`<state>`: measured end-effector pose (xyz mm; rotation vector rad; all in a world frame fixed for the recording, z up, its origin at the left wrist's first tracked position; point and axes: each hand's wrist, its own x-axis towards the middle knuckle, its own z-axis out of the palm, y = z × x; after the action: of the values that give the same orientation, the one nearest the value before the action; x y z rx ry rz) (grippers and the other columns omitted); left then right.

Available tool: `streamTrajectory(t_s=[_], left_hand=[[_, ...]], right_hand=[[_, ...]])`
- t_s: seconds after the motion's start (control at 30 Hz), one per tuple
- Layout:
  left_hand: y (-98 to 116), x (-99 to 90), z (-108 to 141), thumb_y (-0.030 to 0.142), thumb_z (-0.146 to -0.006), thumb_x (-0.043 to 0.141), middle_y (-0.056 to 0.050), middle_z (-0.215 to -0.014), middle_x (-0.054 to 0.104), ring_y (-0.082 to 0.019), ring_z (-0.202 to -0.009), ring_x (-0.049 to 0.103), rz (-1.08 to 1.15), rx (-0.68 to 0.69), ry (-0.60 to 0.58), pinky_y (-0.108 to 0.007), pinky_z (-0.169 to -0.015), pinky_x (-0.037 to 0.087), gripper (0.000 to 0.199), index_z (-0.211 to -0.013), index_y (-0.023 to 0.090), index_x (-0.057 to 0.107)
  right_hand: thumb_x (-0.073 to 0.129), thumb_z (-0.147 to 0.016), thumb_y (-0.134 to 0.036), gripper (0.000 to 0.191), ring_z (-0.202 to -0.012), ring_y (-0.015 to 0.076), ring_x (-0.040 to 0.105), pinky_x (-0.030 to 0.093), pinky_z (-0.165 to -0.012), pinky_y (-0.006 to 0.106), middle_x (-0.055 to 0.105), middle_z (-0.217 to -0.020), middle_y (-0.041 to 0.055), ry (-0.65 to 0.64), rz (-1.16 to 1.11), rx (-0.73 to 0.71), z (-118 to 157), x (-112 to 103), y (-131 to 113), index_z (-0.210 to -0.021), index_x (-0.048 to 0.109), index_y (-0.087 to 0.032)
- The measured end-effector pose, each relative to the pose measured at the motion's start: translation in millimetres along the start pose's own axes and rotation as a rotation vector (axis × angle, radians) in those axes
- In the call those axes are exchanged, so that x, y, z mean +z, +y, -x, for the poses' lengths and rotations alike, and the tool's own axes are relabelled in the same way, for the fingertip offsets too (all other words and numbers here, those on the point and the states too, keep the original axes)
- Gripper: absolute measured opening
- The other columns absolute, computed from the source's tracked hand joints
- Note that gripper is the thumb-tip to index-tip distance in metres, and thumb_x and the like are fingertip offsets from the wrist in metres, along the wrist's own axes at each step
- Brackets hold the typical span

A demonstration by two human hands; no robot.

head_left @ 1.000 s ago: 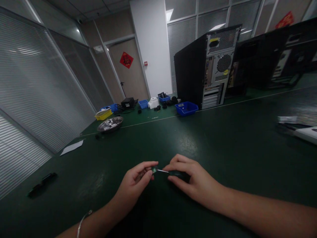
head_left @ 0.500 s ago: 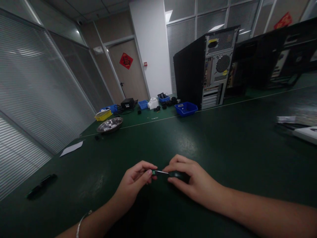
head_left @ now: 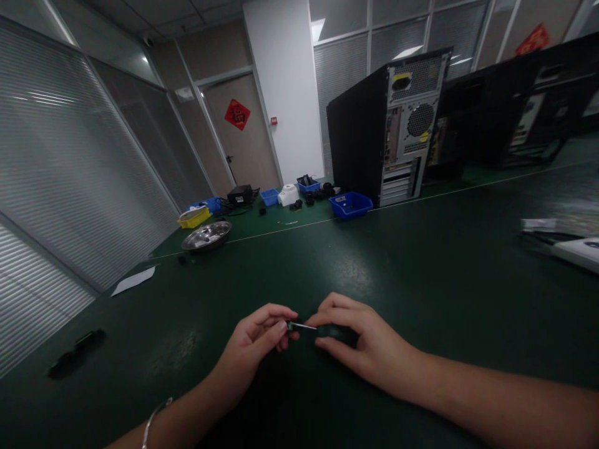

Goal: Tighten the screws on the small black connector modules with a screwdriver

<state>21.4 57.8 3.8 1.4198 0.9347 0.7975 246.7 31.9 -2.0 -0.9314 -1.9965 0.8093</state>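
Between thumb and fingers, my left hand (head_left: 262, 333) pinches a small green part (head_left: 290, 326), mostly covered by the fingertips; its kind is not clear. My right hand (head_left: 360, 333) is wrapped round the dark handle of a screwdriver (head_left: 328, 330). The thin metal shaft points left and its tip meets the small green part, though the exact contact is too small to see. Both hands are just above the green table (head_left: 299, 399), close together at the near middle.
Dark green-black parts (head_left: 77, 354) lie at the left, near a white paper (head_left: 134, 280). Farther back are a metal dish (head_left: 206, 237), a blue bin (head_left: 350, 204), a yellow bin (head_left: 194, 218) and a computer case (head_left: 374, 131). A white device (head_left: 578, 252) lies at the right.
The small green part and the screwdriver shaft have tilted slightly in my hands. Both hands keep nearly the same place and grip.
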Motion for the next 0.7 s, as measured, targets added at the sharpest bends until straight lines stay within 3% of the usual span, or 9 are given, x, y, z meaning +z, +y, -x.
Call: streamTrajectory(t_s=[0.23, 0.4, 0.7], left_hand=[[10.4, 4.4, 3.7, 0.030, -0.082, 0.065, -0.006, -0.085, 0.068, -0.019, -0.078, 0.059, -0.119, 0.045, 0.086, -0.028, -0.071, 0.044, 0.018, -0.094, 0.018, 0.069], [11.8, 3.9, 6.4, 0.030, -0.083, 0.065, -0.004, -0.086, 0.065, -0.018, -0.079, 0.059, -0.200, 0.076, 0.074, -0.027, -0.070, 0.045, 0.017, -0.095, 0.019, 0.070], [4.1, -4.1, 4.2, 0.029, -0.084, 0.066, -0.004, -0.083, 0.066, -0.015, -0.075, 0.058, -0.106, 0.032, 0.008, -0.026, -0.070, 0.044, 0.018, -0.095, 0.016, 0.070]], right_hand=[[0.063, -0.085, -0.012, 0.023, -0.087, 0.0187, 0.060, 0.049, -0.076, 0.031, 0.061, -0.096, 0.0046, 0.009, 0.068, 0.036, -0.1, -0.2, -2.8, -0.105, 0.070, -0.021], [0.064, -0.084, -0.011, 0.024, -0.087, 0.0181, 0.059, 0.049, -0.075, 0.030, 0.060, -0.097, 0.0043, -0.010, 0.066, 0.038, 0.9, -0.7, -5.7, -0.105, 0.070, -0.021], [0.064, -0.084, -0.010, 0.022, -0.087, 0.0169, 0.059, 0.048, -0.077, 0.029, 0.059, -0.095, 0.0032, -0.027, 0.001, 0.018, -0.9, 0.0, -2.7, -0.103, 0.070, -0.021]])
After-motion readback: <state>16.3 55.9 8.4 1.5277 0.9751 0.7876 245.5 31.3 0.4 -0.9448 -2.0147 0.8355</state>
